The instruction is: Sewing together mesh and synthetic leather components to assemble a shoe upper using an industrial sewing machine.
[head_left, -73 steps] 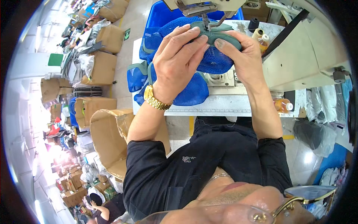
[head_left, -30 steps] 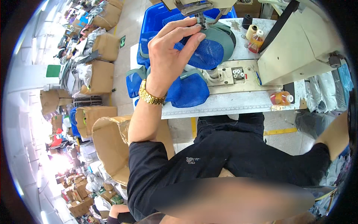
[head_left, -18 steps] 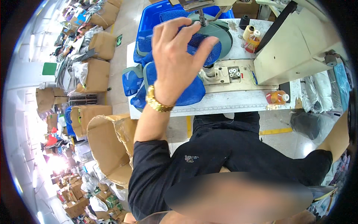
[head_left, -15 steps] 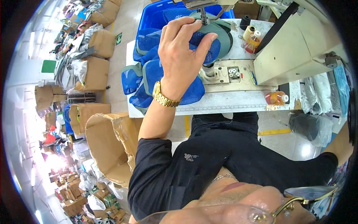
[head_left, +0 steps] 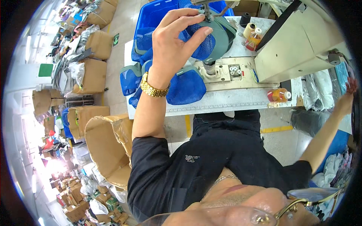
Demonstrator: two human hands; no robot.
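Observation:
My left hand [head_left: 175, 39], with a gold watch [head_left: 154, 87] on its wrist, is raised at the sewing machine's needle and presser foot [head_left: 207, 16]. Its thumb and fingers are apart, the fingertips beside the presser foot and the thumb over blue mesh. Under the foot, on the machine's post [head_left: 209, 68], sits a blue mesh cap [head_left: 204, 48] with a grey-green brim [head_left: 223, 37]. At the far right my right hand [head_left: 351, 86] reaches up beside hanging plastic bags; its fingers are small and blurred, so any hold is unclear.
More blue mesh caps [head_left: 186, 88] lie on the white table [head_left: 226, 108], left of the post. A blue bin [head_left: 151, 16] stands behind. Thread cones [head_left: 249, 30] and oil bottles [head_left: 279, 95] stand or lie near the machine arm [head_left: 298, 49]. An open carton [head_left: 107, 148] is at left.
My right arm has swung up and outward at the right, bringing the hand into view. My left hand has shifted slightly left, and the cap under the foot has turned a little.

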